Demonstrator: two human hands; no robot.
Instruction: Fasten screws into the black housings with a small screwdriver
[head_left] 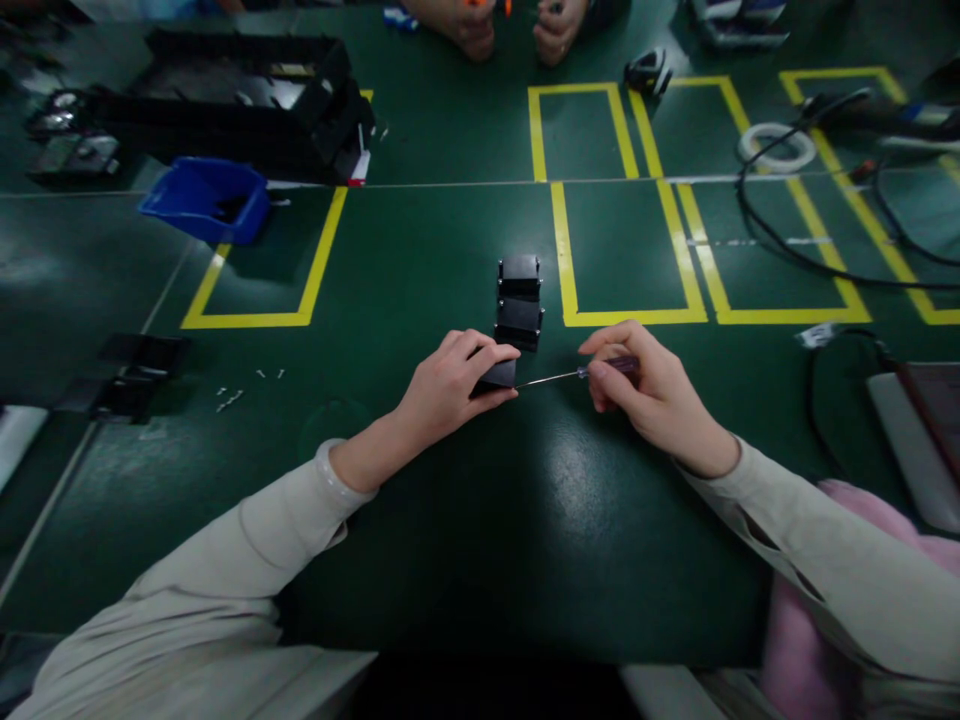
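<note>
Black, matt, box-shaped part [499, 374], apparently plastic, is located near the middle of the green, smooth-topped desk [465, 540]. Its visible face is plain and dark; the left end is hidden by the fingers. The left hand [442, 385] grasps the part, with fingers over the far edge and the thumb along the near edge. The right hand [649, 390] grasps the dark purplish, translucent handle of a slim screwdriver [611, 367]. The straight metal shaft points left, and its tip meets the lower right corner of the part; exact seating cannot be determined.

Two black, block-shaped units [519, 300] stand in line just beyond the part. Each carries small, bright, screw-like ends at its sides. Small silver screws [235, 397] lie loose on the desk, well to the left of the left hand. Further left rests a cluster of black, angular pieces [135, 380].

Labels: a small white tag [816, 335] on the black cable at right bears marks too small to read. A white-and-red label [361, 168] at the corner of the long black tray [322, 110] is likewise illegible.
</note>
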